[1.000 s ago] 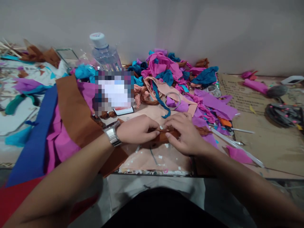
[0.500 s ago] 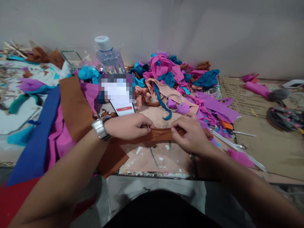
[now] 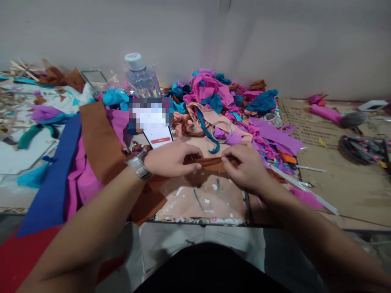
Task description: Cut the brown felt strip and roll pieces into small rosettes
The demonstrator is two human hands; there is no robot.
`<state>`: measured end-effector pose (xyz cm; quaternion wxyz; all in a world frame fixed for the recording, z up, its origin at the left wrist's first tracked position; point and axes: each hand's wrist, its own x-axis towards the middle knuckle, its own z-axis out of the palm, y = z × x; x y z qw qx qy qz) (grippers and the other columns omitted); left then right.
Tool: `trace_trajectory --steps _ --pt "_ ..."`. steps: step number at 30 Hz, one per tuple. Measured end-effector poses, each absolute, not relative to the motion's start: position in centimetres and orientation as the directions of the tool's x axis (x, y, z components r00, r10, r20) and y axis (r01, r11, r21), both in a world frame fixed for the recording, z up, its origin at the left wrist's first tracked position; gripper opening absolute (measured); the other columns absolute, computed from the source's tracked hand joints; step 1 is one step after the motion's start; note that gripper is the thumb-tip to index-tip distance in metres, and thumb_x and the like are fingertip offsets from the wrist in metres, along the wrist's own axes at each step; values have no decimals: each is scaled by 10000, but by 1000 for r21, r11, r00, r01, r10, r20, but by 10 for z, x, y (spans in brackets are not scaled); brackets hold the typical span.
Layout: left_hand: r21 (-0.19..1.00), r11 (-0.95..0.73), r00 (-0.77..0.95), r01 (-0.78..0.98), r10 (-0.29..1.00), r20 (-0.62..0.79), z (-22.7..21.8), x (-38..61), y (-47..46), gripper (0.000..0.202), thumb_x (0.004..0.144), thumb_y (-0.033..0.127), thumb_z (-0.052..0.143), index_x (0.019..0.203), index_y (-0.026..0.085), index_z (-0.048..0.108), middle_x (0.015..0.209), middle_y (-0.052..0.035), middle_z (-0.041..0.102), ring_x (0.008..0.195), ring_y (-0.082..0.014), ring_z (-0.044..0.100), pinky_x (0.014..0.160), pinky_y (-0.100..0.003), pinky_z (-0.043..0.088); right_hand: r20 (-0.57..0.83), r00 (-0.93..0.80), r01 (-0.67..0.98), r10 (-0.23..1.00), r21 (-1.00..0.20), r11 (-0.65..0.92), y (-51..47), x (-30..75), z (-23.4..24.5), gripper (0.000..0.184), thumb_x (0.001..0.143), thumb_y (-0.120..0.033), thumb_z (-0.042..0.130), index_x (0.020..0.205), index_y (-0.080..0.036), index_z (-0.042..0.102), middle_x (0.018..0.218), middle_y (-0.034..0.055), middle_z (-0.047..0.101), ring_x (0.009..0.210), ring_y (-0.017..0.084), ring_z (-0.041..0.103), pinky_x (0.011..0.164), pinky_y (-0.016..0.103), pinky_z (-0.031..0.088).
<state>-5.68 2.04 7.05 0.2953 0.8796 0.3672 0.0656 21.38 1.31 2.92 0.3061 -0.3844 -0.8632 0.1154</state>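
A folded strip of brown crepe paper (image 3: pixel 212 163) stretches between my two hands, just above the table. My left hand (image 3: pixel 171 159), with a metal watch on its wrist, has the strip's left part in it; thumb and forefinger stand a little apart around the paper, and the other fingers are hidden. At the strip's right part, my right hand (image 3: pixel 244 165) pinches the paper between thumb and fingers. A wider brown crepe paper piece (image 3: pixel 149 203) lies below my left wrist and hangs slightly over the table's front edge. Behind my left hand leans a phone (image 3: pixel 159 136).
A clear bottle (image 3: pixel 142 81) stands behind the phone. Pink, teal and purple paper scraps (image 3: pixel 214 89) are heaped at the back, with a tape ring (image 3: pixel 221 132) before them. Blue paper (image 3: pixel 49 175) and green-handled pliers (image 3: pixel 29 136) lie left; cardboard (image 3: pixel 345 183) lies right.
My left thumb and forefinger have parted from a tight pinch, and my left hand has shifted slightly right. My right hand still pinches the strip. The whole view has shifted a little.
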Motion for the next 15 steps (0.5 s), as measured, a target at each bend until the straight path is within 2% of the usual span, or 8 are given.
trace_trajectory --steps 4,8,15 --pt "619 -572 755 538 653 -53 57 -41 16 273 981 368 558 992 153 727 789 -27 699 666 -128 571 643 -232 362 361 -599 526 715 -497 691 3 199 22 59 947 -211 608 921 -217 661 858 16 744 830 195 654 879 401 377" --pt "716 -490 763 497 640 -92 52 -37 15 313 995 350 534 814 135 673 671 8 617 592 -99 475 611 -223 337 364 -610 498 704 -514 698 1 196 20 54 956 -225 622 946 -218 675 907 21 755 881 201 662 917 415 364" --pt "827 -329 756 456 633 -165 49 -40 18 361 990 409 549 850 127 725 699 7 630 610 -95 470 608 -213 352 388 -597 490 702 -517 702 0 198 20 62 959 -228 638 962 -221 700 921 21 766 893 201 660 902 408 358"
